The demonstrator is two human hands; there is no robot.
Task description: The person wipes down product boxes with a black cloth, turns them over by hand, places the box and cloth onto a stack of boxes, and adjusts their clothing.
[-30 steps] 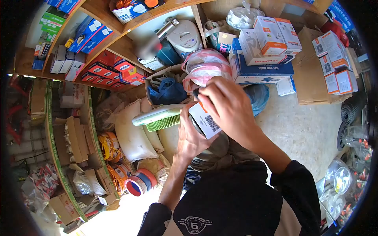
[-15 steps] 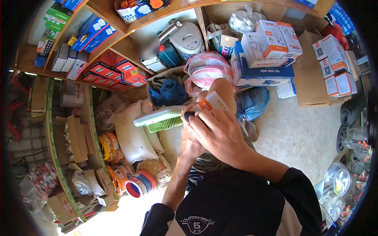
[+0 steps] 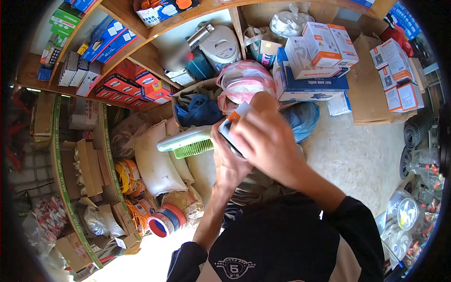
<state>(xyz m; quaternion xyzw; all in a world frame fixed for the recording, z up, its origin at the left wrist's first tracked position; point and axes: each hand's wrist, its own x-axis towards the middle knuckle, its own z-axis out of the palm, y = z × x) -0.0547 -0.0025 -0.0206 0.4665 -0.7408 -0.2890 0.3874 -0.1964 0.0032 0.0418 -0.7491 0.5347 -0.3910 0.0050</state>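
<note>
A small white and orange box point(image 3: 240, 111) is between my two hands in the middle of the view, its near end dark. My left hand point(image 3: 229, 162) is wrapped round the box from the left and below. Over its right side lies my right hand point(image 3: 268, 141), fingers curled and blurred by motion; what those fingers hold, if anything, is hidden. Just left of my left hand, a green and white object with comb-like green teeth point(image 3: 188, 143) lies level. Behind the hands sits a pink and white striped plastic bag point(image 3: 246, 82).
Wooden shelves point(image 3: 206, 10) with boxes run across the back. Stacked white and orange boxes point(image 3: 322, 44) stand on a blue box point(image 3: 310, 84) at the back right. A white sack point(image 3: 159, 162), tape rolls point(image 3: 167, 220) and a green-edged rack point(image 3: 70, 202) are at left.
The box has tilted and turned between my hands. My right hand moved left over it, then back slightly right. A dark piece seen earlier at its fingertips no longer shows clearly.
</note>
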